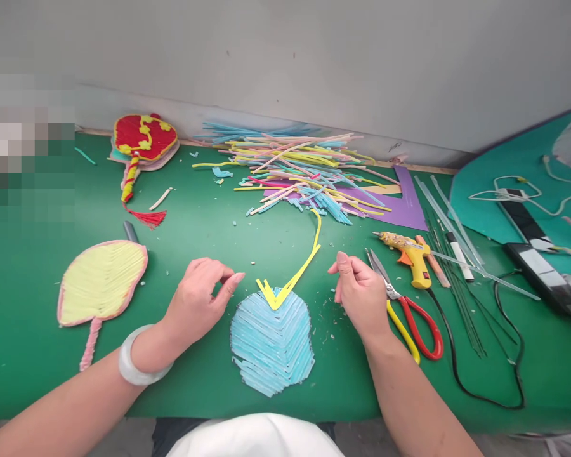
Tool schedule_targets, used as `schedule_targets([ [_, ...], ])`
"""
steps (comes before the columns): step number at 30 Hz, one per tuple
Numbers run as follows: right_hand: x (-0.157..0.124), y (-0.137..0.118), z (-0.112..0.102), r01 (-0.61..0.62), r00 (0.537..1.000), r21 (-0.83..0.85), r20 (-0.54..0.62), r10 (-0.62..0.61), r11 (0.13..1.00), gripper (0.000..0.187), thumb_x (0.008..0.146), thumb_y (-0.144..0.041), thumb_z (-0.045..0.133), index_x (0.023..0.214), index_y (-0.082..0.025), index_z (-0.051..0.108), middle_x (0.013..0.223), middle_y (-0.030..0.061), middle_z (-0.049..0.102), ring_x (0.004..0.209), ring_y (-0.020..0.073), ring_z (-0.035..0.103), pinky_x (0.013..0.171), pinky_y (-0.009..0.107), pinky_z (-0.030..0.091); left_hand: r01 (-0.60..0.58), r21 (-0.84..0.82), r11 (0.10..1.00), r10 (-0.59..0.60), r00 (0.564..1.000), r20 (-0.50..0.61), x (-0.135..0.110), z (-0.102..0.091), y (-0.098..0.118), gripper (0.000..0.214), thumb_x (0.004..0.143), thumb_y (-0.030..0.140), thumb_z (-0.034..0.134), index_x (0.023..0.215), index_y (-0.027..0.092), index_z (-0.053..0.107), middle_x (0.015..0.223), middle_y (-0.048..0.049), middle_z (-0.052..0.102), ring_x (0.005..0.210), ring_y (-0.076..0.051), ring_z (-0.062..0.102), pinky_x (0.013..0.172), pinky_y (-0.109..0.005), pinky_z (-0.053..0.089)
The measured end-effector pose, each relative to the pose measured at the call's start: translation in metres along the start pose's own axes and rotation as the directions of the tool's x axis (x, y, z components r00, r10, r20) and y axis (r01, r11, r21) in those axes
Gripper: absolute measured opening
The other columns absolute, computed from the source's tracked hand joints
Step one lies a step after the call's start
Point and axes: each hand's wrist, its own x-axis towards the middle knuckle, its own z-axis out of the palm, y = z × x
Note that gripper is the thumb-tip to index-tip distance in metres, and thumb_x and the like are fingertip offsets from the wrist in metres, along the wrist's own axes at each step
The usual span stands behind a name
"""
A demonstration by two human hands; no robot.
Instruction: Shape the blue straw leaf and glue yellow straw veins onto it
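Note:
A light blue woven fan shape (272, 339) lies flat on the green table (38, 355) in front of me. A long yellow strip (301, 270) is laid on its top in a V and trails away toward the back. My left hand (197, 301) hovers just left of the fan, fingers curled with thumb and forefinger pinched together, nothing visible between them. My right hand (359, 292) rests just right of the fan, fingers loosely curled and empty as far as I can see. A pale bangle (133, 362) sits on my left wrist.
A yellow fan with pink handle (99, 282) lies at left, a red and yellow fan with tassel (143, 143) behind it. A heap of coloured strips (304, 168) lies at the back. Scissors (406, 311), a yellow glue gun (412, 254), thin rods (450, 222) and black cables (504, 343) lie right.

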Motion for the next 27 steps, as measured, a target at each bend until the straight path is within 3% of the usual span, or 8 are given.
schedule_targets([
  [3, 0.0001, -0.0004, -0.0002, -0.006, 1.0, -0.001, 0.001, 0.006, 1.0, 0.052, 0.088, -0.068, 0.048, 0.069, -0.021, 0.06, 0.035, -0.0061, 0.046, 0.034, 0.0106, 0.042, 0.04, 0.021, 0.034, 0.045, 0.029, 0.999, -0.044, 0.999, -0.03, -0.0012, 0.0001, -0.0001, 0.009, 0.095, 0.027, 0.053, 0.098, 0.022, 0.059, 0.077, -0.0004, 0.066, 0.076, -0.018, 0.062, 0.075, -0.034, 0.049],
  [7, 0.0001, -0.0017, -0.0004, -0.003, 1.0, 0.006, 0.0, 0.003, 1.0, 0.053, 0.088, -0.069, 0.047, 0.068, -0.021, 0.059, 0.035, -0.006, 0.045, 0.034, 0.0107, 0.042, 0.04, 0.021, 0.034, 0.106, 0.04, 0.994, -0.105, 0.994, -0.026, -0.0028, 0.0005, -0.001, 0.021, 0.094, 0.029, 0.054, 0.115, 0.024, 0.057, 0.082, -0.0018, 0.067, 0.083, -0.021, 0.063, 0.074, -0.034, 0.051],
  [27, -0.0005, -0.0021, -0.0003, -0.004, 1.0, -0.007, -0.014, 0.004, 1.0, 0.052, 0.089, -0.067, 0.047, 0.068, -0.021, 0.059, 0.037, -0.006, 0.045, 0.037, 0.0105, 0.043, 0.043, 0.021, 0.035, 0.108, 0.003, 0.994, -0.108, 0.994, 0.0, -0.0024, -0.0011, 0.0005, 0.024, 0.095, 0.024, 0.051, 0.119, 0.023, 0.054, 0.096, -0.0045, 0.067, 0.094, -0.022, 0.061, 0.075, -0.034, 0.049],
])
